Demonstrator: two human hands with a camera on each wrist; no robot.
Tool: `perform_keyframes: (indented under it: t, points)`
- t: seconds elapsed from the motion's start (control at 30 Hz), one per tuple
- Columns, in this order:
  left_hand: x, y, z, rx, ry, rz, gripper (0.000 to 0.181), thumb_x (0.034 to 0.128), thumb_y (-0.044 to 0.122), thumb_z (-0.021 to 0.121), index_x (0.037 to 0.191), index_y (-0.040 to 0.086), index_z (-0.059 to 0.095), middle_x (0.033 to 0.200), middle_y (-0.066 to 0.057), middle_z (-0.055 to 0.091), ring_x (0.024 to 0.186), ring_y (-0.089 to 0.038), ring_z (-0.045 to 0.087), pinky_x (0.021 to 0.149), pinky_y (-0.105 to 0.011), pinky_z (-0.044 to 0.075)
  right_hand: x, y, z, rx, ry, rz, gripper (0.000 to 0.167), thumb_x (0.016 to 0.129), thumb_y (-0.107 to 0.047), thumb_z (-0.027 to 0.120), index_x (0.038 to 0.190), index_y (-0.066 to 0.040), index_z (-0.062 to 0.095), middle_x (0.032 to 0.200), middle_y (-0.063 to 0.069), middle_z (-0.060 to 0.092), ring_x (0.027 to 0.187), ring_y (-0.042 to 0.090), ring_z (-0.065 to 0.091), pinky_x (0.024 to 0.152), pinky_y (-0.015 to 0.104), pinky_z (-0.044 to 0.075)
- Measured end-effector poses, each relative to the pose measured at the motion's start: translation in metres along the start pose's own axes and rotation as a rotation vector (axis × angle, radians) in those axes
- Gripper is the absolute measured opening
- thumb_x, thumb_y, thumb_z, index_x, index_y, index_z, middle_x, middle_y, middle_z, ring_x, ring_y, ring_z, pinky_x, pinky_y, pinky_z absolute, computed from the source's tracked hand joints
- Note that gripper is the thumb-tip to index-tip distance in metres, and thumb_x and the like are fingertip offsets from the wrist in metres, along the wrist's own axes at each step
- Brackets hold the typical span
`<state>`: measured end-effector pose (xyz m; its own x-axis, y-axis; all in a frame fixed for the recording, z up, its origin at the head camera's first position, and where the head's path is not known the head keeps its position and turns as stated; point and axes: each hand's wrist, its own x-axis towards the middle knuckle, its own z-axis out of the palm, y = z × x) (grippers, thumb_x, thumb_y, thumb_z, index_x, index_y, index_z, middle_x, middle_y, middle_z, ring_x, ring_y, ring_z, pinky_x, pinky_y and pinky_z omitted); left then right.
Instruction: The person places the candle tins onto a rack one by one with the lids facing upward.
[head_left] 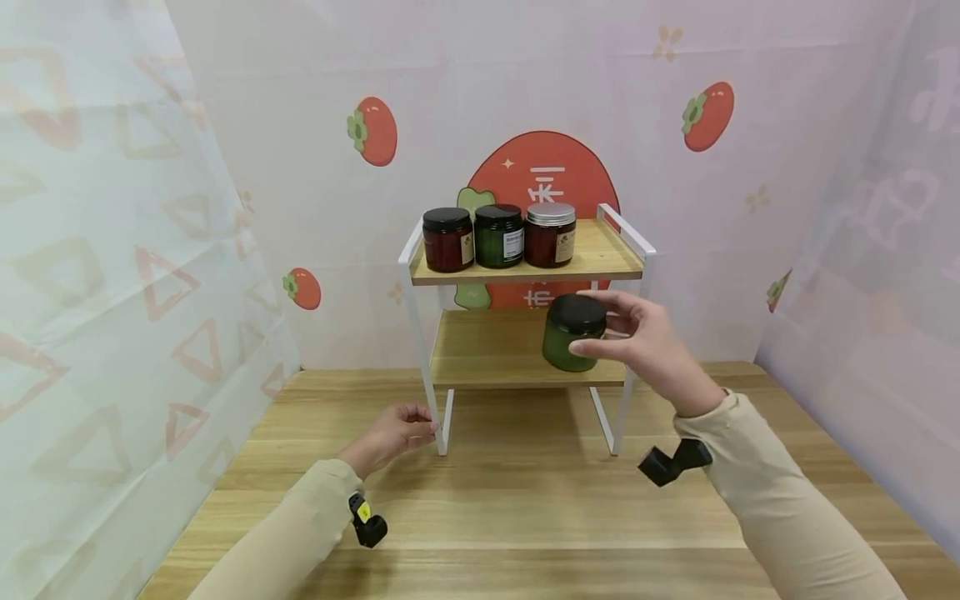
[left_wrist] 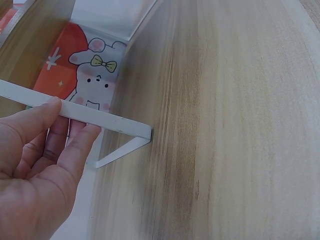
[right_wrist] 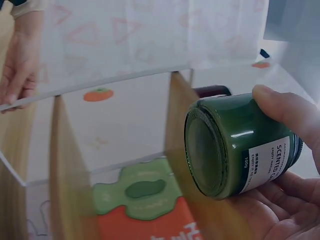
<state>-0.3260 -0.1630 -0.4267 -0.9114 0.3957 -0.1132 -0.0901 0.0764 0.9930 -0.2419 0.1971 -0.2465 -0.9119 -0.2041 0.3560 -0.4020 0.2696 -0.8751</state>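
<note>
A green glass candle jar (head_left: 567, 345) with a black lid is held in my right hand (head_left: 637, 337), thumb on one side and fingers on the other. The jar is in front of the lower shelf, slightly tilted. In the right wrist view, a white label reading "SCENTED" shows on the green jar (right_wrist: 245, 145). My left hand (head_left: 395, 433) pinches the front left leg of a two-tier rack (head_left: 422, 337) close to its foot. The left wrist view shows thumb and fingertips on that white metal leg (left_wrist: 107, 119).
On the rack's wooden top shelf (head_left: 600, 254) three jars stand in a row: a dark red jar (head_left: 448, 250), a green jar (head_left: 491, 246) and a silver-lidded red jar (head_left: 542, 243). The lower shelf (head_left: 487, 350) is beneath. A wooden table (head_left: 525, 517) supports the rack; printed cloth (head_left: 300, 125) hangs behind.
</note>
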Motion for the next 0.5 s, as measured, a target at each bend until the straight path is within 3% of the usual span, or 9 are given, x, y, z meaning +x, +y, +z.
perform_keyframes:
  t: [0.2,0.37,0.5]
  points:
    - [0.000,-0.001,0.000,0.000,-0.016,0.013,0.009,0.0942,-0.002,0.057,0.101,-0.003,0.051,0.097,-0.005,0.057,0.098,-0.018,0.062,0.091,-0.029,0.055,0.003,-0.022,-0.020,0.043,0.058,-0.083,0.057,0.081,-0.005,0.077,0.133,-0.005,0.053,0.109,-0.008,0.068,0.094,0.004,0.068,0.076,0.017,0.056]
    - [0.000,-0.002,-0.001,-0.004,-0.026,0.025,0.010,0.0945,-0.001,0.057,0.101,-0.003,0.050,0.097,-0.005,0.057,0.097,-0.016,0.062,0.091,-0.029,0.055,0.013,-0.039,-0.032,0.129,0.114,-0.112,0.054,0.078,0.001,0.077,0.128,-0.004,0.057,0.108,-0.005,0.069,0.092,0.006,0.069,0.075,0.016,0.056]
    - [0.000,-0.002,-0.001,-0.003,-0.017,0.019,0.011,0.0942,-0.001,0.057,0.102,-0.005,0.051,0.097,-0.005,0.057,0.096,-0.016,0.062,0.090,-0.028,0.056,0.022,-0.048,-0.040,0.112,0.144,-0.116,0.054,0.079,-0.001,0.078,0.129,-0.005,0.058,0.113,-0.003,0.066,0.093,0.006,0.069,0.077,0.016,0.056]
